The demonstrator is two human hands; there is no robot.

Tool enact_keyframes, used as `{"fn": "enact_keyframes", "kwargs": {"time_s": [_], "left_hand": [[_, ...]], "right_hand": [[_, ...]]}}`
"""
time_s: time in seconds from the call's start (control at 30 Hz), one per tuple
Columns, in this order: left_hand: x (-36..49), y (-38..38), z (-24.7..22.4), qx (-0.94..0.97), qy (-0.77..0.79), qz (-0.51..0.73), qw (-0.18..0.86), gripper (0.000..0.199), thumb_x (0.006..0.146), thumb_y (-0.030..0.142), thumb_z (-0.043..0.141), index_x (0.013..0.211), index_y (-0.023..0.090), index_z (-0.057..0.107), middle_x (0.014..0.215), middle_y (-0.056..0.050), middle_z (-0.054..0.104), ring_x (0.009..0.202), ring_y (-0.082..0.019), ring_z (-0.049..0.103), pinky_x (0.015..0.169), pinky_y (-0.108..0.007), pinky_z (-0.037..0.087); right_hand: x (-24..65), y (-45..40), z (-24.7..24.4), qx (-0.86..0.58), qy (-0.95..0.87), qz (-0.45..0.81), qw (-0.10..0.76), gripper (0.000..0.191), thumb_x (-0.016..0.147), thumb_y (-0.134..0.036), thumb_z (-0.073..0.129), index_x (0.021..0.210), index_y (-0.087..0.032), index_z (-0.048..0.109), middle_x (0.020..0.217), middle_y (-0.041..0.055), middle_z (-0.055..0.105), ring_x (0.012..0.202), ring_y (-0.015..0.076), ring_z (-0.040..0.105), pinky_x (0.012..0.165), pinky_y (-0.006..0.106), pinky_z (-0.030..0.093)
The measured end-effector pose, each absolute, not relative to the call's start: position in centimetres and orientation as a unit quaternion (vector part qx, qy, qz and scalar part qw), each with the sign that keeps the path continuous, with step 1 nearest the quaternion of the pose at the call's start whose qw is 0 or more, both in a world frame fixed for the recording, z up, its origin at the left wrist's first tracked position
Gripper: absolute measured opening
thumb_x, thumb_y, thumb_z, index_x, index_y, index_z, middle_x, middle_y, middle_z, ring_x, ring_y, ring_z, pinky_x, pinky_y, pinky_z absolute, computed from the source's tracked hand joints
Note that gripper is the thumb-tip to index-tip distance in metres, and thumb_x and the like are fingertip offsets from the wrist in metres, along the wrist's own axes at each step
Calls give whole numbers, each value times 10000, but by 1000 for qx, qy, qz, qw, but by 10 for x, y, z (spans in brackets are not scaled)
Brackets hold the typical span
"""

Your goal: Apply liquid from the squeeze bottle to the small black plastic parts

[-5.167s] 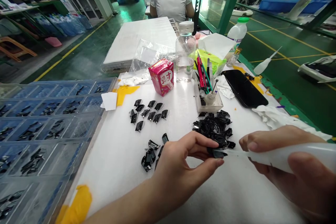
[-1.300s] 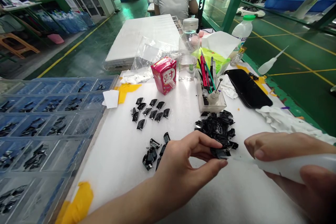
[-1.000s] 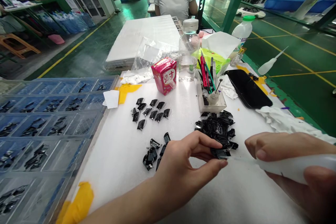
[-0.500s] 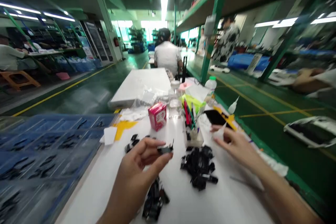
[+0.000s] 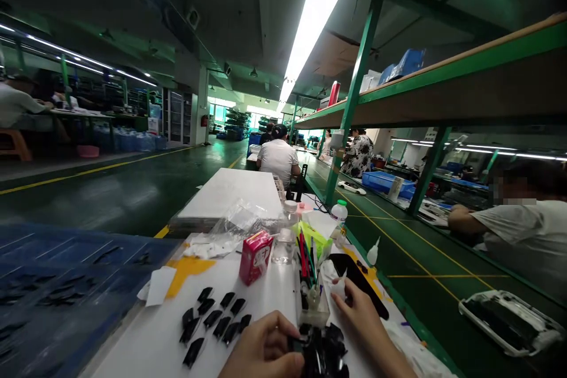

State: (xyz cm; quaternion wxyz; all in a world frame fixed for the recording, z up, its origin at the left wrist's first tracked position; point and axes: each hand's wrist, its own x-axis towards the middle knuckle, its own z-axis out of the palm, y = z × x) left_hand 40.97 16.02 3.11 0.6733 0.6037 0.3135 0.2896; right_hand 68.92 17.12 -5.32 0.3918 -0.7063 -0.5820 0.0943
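My left hand (image 5: 266, 348) is low in the view, its thumb and fingers pinched on a small black plastic part (image 5: 296, 343). That part is beside a pile of similar black parts (image 5: 328, 348), and I cannot tell whether they touch. My right hand (image 5: 361, 313) grips a small white squeeze bottle (image 5: 339, 288) with a pointed nozzle, tip up, next to the pen holder (image 5: 313, 312). Left of my left hand, several curved black pieces (image 5: 212, 319) lie spaced out on the white tabletop (image 5: 146, 342).
A blue compartment tray (image 5: 66, 295) with black pieces stands at left. Beyond my hands are a red box (image 5: 256, 257), a black phone-like slab (image 5: 358, 283), another nozzle bottle (image 5: 373, 253) and a green-capped bottle (image 5: 339, 212). A shelf post (image 5: 354, 88) rises at right; co-workers sit nearby.
The view has tilted upward, so the table appears lower. My left hand, still pinching the black part, is now close beside the black pile. My right hand keeps the white squeeze bottle.
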Motion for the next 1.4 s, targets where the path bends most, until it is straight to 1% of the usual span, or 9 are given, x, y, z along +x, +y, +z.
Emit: {"fn": "enact_keyframes", "kwargs": {"time_s": [0.27,0.53,0.63,0.73,0.8,0.87,1.0,1.1,1.4], "left_hand": [[412,155,36,573,324,299,691,268,682,260,807,865,162,638,672,46,621,644,-135,611,682,-286,472],[412,152,37,578,326,278,694,191,737,192,784,863,159,644,657,51,606,641,-134,608,686,-295,481],[412,149,35,581,329,272,692,186,740,187,789,861,157,651,672,38,619,646,-136,603,669,-290,467],[412,147,35,579,335,259,697,190,751,205,801,879,161,667,719,26,634,683,-141,607,689,-291,469],[413,145,37,574,339,246,704,198,757,221,809,892,165,676,747,25,635,707,-139,603,699,-287,468],[414,142,39,565,343,232,714,208,758,235,820,897,170,679,754,33,623,701,-128,582,688,-275,461],[416,137,44,551,355,207,726,225,735,192,838,897,173,683,752,43,617,694,-114,555,673,-252,447],[416,137,46,546,365,197,728,224,735,167,831,903,175,683,749,45,627,703,-112,559,691,-247,447],[417,139,44,553,363,181,727,197,756,227,806,902,187,680,747,31,636,710,-130,569,693,-265,452]], "right_hand": [[697,135,-7,-693,-550,45,464,348,992,-374,655,1276,-179,606,1238,97,632,1004,233,659,831,426,593],[649,149,16,-601,-643,169,444,248,994,-365,663,1117,-150,657,975,34,679,751,149,660,667,310,586],[645,148,21,-574,-620,161,510,209,991,-350,668,995,-141,658,876,5,656,679,123,629,605,267,558],[648,130,33,-542,-557,123,617,189,976,-318,689,930,-145,628,805,-23,609,612,97,569,527,216,494],[647,115,45,-514,-507,109,683,198,974,-317,686,914,-157,586,797,-30,593,558,77,512,450,178,402],[642,102,56,-488,-472,133,722,263,938,-322,722,836,-209,508,761,-37,598,555,94,506,429,184,376],[624,90,65,-486,-451,276,696,308,888,-326,761,733,-225,514,617,-40,551,435,85,407,388,218,322],[614,91,62,-483,-448,350,666,336,883,-340,770,698,-220,516,570,-45,515,415,84,401,372,212,288],[611,95,61,-487,-420,382,663,303,885,-316,785,720,-224,549,555,-51,519,426,78,391,381,204,275]]}}
